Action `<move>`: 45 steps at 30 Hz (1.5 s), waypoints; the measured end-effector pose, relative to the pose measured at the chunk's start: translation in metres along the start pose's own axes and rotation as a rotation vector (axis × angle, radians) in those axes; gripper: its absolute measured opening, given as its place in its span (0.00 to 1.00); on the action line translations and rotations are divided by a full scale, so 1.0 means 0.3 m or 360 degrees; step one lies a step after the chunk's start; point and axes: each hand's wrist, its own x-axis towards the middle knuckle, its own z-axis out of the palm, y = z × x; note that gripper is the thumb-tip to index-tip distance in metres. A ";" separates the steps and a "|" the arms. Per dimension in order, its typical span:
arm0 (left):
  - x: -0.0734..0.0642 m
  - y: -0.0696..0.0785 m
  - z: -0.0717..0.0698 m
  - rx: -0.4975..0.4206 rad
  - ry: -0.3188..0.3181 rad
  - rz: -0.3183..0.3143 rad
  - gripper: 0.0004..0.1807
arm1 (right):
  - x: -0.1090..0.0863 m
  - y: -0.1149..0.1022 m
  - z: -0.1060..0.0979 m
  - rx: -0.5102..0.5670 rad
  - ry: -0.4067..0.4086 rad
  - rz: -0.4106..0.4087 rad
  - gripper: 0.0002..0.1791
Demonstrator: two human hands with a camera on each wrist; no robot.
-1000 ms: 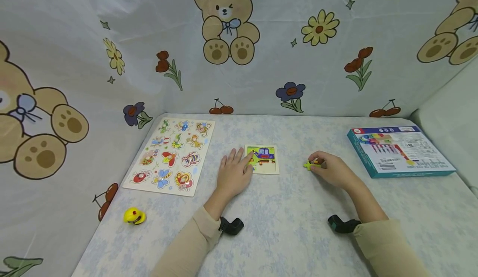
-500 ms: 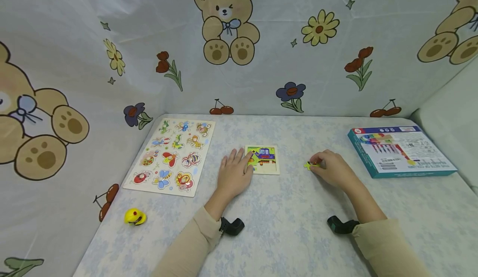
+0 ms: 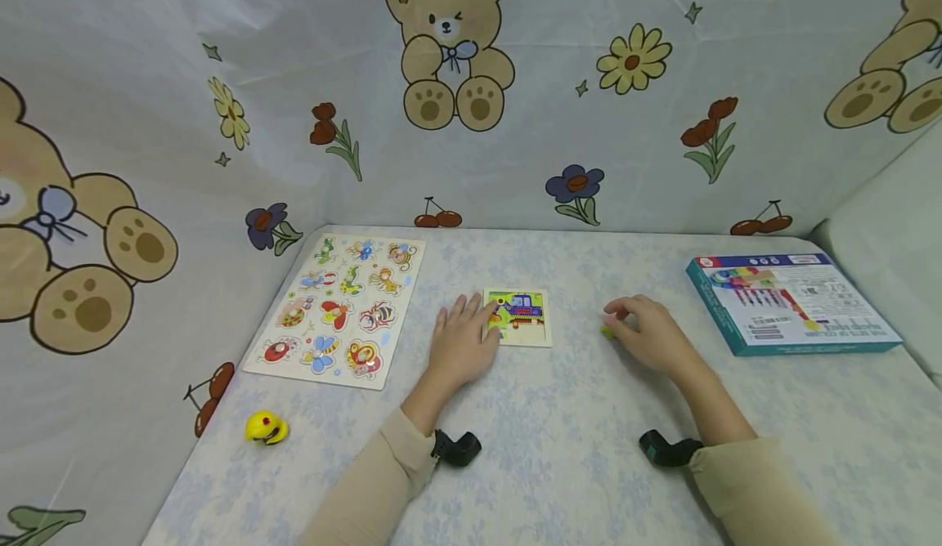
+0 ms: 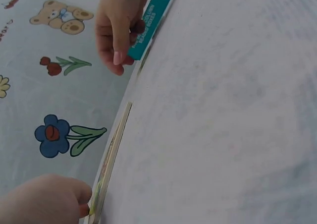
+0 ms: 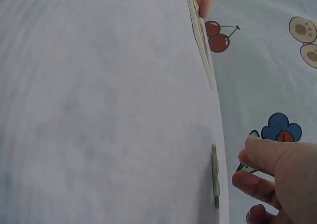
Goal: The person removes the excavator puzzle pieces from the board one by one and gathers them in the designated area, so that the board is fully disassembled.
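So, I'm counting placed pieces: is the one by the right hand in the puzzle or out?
Out: the piece lies on the table, apart from the puzzle.

Was closed in at the back and left by a pale grey printed sheet, faintly creased and slightly shiny near the top; bore a winking teddy bear at the middle of the back, with a yellow daisy, red tulips, a dark blue flower and cherries scattered about; turned plain and whitish along the right side; spread out below as a tabletop, mottled white and pale blue; lay under soft, diffuse light.
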 end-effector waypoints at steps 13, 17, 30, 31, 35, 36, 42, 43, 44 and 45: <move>0.107 -0.052 -0.049 -0.0158 -0.0041 0.0073 0.25 | 0.039 -0.170 0.104 0.0217 -0.0127 -0.0013 0.16; 0.124 -0.065 -0.048 -0.0192 -0.0029 0.0074 0.24 | 0.055 -0.229 0.151 0.0215 -0.0161 -0.0092 0.14; 0.127 -0.076 -0.056 -0.0159 0.0019 0.0063 0.23 | 0.122 -0.338 0.265 0.0170 -0.0181 -0.0286 0.17; 0.127 -0.076 -0.057 -0.0167 0.0020 0.0063 0.23 | 0.125 -0.340 0.270 0.0156 -0.0177 -0.0286 0.17; 0.129 -0.077 -0.053 -0.0192 0.0028 0.0068 0.22 | 0.130 -0.342 0.286 0.0088 -0.0153 -0.0294 0.17; 0.130 -0.078 -0.051 -0.0195 0.0031 0.0068 0.22 | 0.131 -0.342 0.288 0.0071 -0.0149 -0.0295 0.17; 0.136 -0.078 -0.041 -0.0225 0.0045 0.0056 0.22 | 0.134 -0.343 0.294 0.0011 -0.0141 -0.0276 0.21; 0.137 -0.079 -0.040 -0.0232 0.0047 0.0053 0.21 | 0.135 -0.345 0.295 0.0008 -0.0142 -0.0276 0.22; 0.138 -0.080 -0.039 -0.0237 0.0050 0.0051 0.21 | 0.137 -0.346 0.296 0.0002 -0.0142 -0.0276 0.22; 0.139 -0.081 -0.038 -0.0239 0.0052 0.0048 0.21 | 0.139 -0.348 0.296 -0.0003 -0.0145 -0.0276 0.22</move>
